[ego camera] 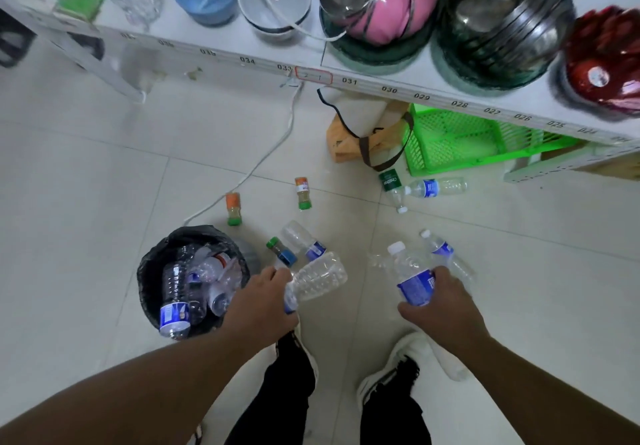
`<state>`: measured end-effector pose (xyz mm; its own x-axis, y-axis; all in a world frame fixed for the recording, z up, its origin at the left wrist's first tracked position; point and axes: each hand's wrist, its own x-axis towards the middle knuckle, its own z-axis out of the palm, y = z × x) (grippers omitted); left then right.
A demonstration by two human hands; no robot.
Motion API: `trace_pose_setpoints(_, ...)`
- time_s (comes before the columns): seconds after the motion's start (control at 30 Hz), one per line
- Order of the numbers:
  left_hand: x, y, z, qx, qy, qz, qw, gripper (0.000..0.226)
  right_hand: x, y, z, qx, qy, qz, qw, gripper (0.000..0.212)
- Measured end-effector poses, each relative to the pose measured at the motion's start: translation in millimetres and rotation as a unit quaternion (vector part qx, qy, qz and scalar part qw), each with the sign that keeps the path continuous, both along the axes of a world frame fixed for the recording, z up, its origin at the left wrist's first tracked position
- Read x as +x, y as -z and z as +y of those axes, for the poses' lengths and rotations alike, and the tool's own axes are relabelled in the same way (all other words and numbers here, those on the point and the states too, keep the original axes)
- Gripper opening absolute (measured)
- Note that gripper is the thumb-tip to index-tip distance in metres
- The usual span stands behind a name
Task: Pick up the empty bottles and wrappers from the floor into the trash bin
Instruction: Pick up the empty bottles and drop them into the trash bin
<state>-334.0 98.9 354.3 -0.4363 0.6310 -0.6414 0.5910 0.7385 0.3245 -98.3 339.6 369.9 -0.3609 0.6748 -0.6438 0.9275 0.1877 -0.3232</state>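
Observation:
A trash bin [152,271] lined with a black bag stands on the floor at lower left, with several empty bottles inside. My left hand [259,302] grips a clear plastic bottle [322,276] just right of the bin's rim. My right hand [446,306] grips a blue-labelled water bottle [412,274] held upright. A second blue-labelled bottle [443,250] lies on the floor just behind it. Several more bottles lie on the tiles: two small orange-and-green ones [233,209] [303,193], a clear one [303,238], a small blue-labelled jar [281,252], and two [434,187] [391,184] near the green basket.
A white shelf edge [349,80] with bowls and pots crosses the top. Under it sit a green plastic basket [450,139] and a tan bag [349,143]. A white cord [263,157] trails across the floor toward the bin. My feet [391,372] stand at the bottom centre.

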Motion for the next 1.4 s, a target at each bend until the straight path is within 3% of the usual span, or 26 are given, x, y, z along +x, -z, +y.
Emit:
trace_pose_setpoints(0.37,39.3,-48.9,-5.4,0.003,-0.114,0.023,0.993,0.053,-9.5,-43.0,7.5,-0.008,-0.047,0.037,0.998,0.072)
trace_pose_setpoints(0.5,57.2,-61.3,-3.8,0.006,-0.166,0.038,0.985,0.062,-8.5,-46.4,16.7,-0.005,-0.097,0.04,0.994,0.077)
trace_pose_setpoints(0.7,89.3,-69.6,-18.3,0.032,-0.243,0.056,0.968,0.07,0.9,-49.7,15.7,0.008,-0.154,0.062,0.986,0.07)
trace_pose_setpoints(0.9,109.9,-64.8,-46.5,0.001,-0.318,0.04,0.947,0.067,13.2,-43.5,3.0,-0.006,-0.184,0.052,0.982,0.072)
trace_pose_setpoints(1.4,46.1,-49.9,-138.4,-0.02,-0.363,0.041,0.931,0.062,-37.0,-30.1,-80.2,-0.022,-0.165,0.042,0.985,0.073)
